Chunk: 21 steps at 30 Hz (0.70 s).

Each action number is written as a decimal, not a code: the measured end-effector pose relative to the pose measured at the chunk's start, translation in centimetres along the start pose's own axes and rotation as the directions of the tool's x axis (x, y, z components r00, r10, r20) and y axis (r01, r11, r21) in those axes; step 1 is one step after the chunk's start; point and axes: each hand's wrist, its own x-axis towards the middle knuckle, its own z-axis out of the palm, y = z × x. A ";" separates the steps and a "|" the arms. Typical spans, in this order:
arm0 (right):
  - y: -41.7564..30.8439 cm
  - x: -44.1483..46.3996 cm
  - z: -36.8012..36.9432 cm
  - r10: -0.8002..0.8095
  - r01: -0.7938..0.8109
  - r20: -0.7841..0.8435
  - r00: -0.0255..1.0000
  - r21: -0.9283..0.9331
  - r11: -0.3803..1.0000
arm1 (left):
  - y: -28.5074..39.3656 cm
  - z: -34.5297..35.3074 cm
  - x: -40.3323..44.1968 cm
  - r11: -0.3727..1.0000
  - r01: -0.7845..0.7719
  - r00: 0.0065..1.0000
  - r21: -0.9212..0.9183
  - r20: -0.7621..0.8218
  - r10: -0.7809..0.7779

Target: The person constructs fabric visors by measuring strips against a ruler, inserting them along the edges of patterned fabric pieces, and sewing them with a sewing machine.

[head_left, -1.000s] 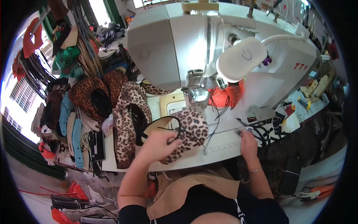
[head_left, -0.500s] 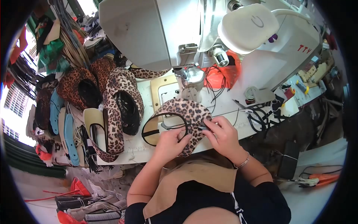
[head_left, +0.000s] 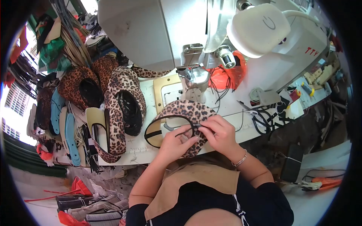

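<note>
A leopard-print piece (head_left: 184, 108) with a black-edged oval opening lies on the white table in front of the sewing machine. My left hand (head_left: 176, 144) is closed on the edge of that opening, where a thin black cord shows near the fingertips. My right hand (head_left: 220, 134) pinches a small dark item at the same edge, its fingertips close to my left hand's; the item is too small to name. Left of them is another leopard-print piece (head_left: 115, 145) with a tan lining, beside stacked leopard-print pieces (head_left: 138, 84).
The sewing machine (head_left: 264, 75) stands just beyond my hands, its lamp (head_left: 258, 30) overhead. An orange-red bag (head_left: 235, 73) sits behind the needle area. Black straps (head_left: 264, 122) lie to the right. Blue strips (head_left: 70, 143) are at the left.
My right hand has come from the table's right side to the leopard-print piece and closed at its edge. The view has shifted closer, and a tan-lined piece now shows at the left.
</note>
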 end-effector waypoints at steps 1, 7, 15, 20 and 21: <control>0.2 -0.2 -0.1 0.020 -0.020 -0.016 1.000 0.006 1.000 | -0.3 0.2 0.3 0.997 0.001 1.000 -0.081 -0.003 -0.001; 0.7 -0.8 -1.3 0.098 -0.096 0.027 0.995 -0.065 0.993 | -0.4 0.5 1.3 0.990 -0.055 0.998 -0.126 0.014 0.058; 0.1 -0.9 -1.6 0.053 -0.044 0.075 0.996 -0.126 0.991 | -1.2 0.5 1.0 0.998 -0.068 0.998 -0.013 0.002 0.068; 0.4 -0.7 -0.9 0.019 -0.016 0.063 0.998 -0.057 0.998 | -1.3 0.7 1.0 0.997 -0.063 0.998 -0.036 -0.013 0.062; 0.4 -0.8 -1.0 0.043 -0.041 0.073 0.996 -0.032 0.999 | -1.7 1.1 1.1 0.992 -0.102 0.994 -0.074 -0.043 0.099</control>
